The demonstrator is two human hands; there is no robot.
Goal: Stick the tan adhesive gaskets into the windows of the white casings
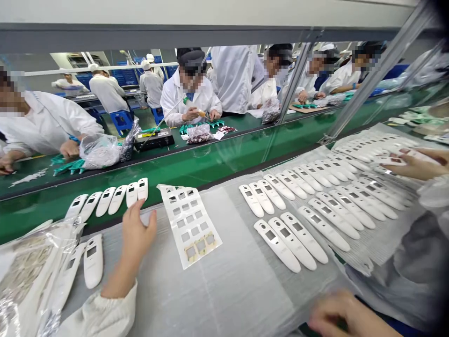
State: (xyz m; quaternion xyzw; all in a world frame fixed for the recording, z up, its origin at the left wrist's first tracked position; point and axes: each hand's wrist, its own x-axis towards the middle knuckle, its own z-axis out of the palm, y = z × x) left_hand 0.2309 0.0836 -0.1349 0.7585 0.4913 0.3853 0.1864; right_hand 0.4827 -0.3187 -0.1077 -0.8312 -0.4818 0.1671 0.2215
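Note:
My left hand (136, 234) reaches forward over the grey foam mat (228, 281), fingers stretched out and empty, its fingertips at the near end of a short row of white plastic shells (108, 199) lying at the edge of the green conveyor belt (224, 157). Right of that hand lies a backing sheet of small square windows (189, 224), with a few pieces left at its near end. My right hand (338, 318) is at the bottom edge, blurred, and its fingers are unclear. Long rows of white shells (315, 210) cover the mat to the right.
One more white shell (93, 260) lies beside clear plastic bags (24, 271) at the left. Another person's hand (417, 164) rests on shells at the far right. Across the belt, workers in white coats sit with bags, green parts and a black device (154, 139).

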